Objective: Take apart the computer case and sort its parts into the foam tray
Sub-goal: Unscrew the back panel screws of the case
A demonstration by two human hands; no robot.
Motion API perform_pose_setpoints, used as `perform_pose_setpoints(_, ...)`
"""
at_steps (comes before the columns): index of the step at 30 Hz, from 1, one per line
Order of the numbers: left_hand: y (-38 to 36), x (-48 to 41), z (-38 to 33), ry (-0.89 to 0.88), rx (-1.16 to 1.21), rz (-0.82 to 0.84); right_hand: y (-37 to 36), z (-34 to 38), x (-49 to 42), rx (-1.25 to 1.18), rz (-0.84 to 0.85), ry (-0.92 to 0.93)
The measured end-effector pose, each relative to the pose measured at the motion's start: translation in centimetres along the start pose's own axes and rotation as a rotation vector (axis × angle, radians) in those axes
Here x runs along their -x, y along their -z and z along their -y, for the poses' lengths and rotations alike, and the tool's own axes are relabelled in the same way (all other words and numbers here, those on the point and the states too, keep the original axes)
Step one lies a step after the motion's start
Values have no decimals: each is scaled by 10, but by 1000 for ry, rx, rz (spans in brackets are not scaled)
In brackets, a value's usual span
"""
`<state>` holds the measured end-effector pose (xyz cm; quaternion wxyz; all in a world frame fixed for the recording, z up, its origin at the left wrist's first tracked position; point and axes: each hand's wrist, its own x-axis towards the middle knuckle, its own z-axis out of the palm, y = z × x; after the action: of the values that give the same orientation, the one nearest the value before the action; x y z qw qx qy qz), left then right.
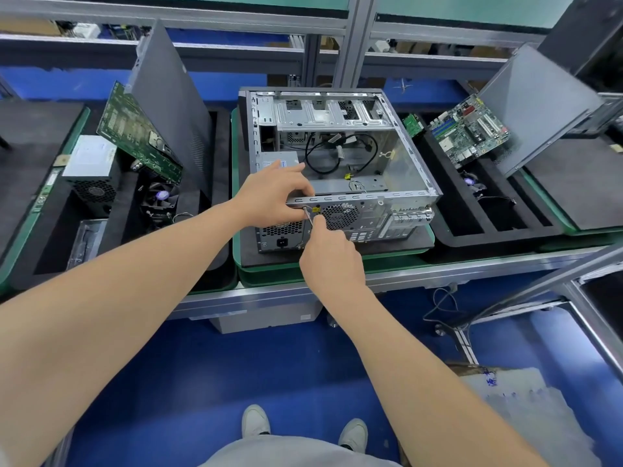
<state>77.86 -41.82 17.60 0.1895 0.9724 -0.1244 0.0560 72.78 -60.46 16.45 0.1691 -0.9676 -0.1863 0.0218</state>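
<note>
The computer case (397,163) looks stiff, heavy and sharp-edged. The left hand (273,193) curls its fingers over the case's rear rail, and the right hand (328,254) pinches a screwdriver (309,218) just below that rail.

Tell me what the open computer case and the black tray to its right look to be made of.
The computer case looks like bare sheet metal, probably steel: dull silver, with stamped slots and folded edges. The tray looks like black foam: matte, with thick, soft-edged walls and cut-out pockets.
</note>
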Motion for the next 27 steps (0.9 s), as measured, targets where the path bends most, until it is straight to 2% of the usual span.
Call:
perform_pose_setpoints(2,0,0,0,-2,-1,-1,6,-1,0,-52,8,-26)
perform_pose_setpoints(5,0,0,0,5,-8,6,18,-6,-4,-310,93,-125)
perform_pose_setpoints(9,1,0,-1,18,1,9,32,-9,-10,-1071,400,-494)
perform_pose_setpoints(10,1,0,-1,22,8,7,35,-12,-11,-1210,469,-532)
perform_pose_setpoints(15,1,1,-2,28,3,-12,37,-25,-9,-1772,726,-648)
perform_pose_setpoints(18,1,0,-2,27,5,-17,30,-24,-7,-2018,779,-730)
perform_pose_setpoints(20,0,0,-1,20,2,-22,26,-21,-8,-2018,752,-734)
perform_pose_setpoints(22,0,0,-1,18,-3,-26,22,-18,-7,-1891,688,-702)
perform_pose_setpoints(24,-1,1,0,16,-7,-24,20,-17,-6,-1600,569,-625)
perform_pose_setpoints(27,0,1,-1,18,-20,-21,17,-14,-2,-984,272,-360)
